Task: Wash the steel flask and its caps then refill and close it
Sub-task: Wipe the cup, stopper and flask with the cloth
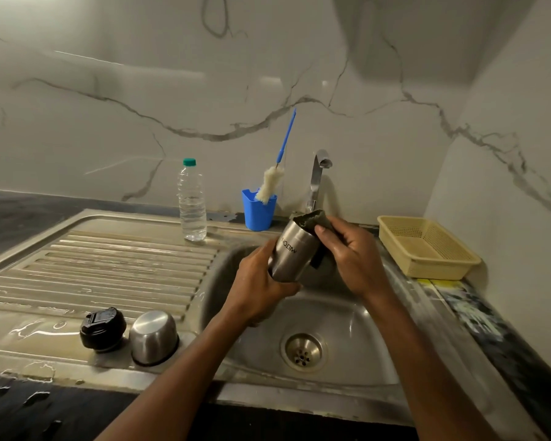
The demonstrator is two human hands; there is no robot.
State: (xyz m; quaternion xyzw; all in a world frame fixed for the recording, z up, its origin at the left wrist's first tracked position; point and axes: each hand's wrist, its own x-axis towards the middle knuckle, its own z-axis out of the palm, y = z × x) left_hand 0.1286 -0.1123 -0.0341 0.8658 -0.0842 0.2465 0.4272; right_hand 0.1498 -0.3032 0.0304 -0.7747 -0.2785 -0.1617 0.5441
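Left hand grips steel flask bottom, frame middle; right hand pinches scrub pad on top. Flask wet, likely slippery; hold body tight.

Blue holder behind the sink (a bottle brush standing in it), cream plastic basket on the bench at right, marble-patterned wall behind
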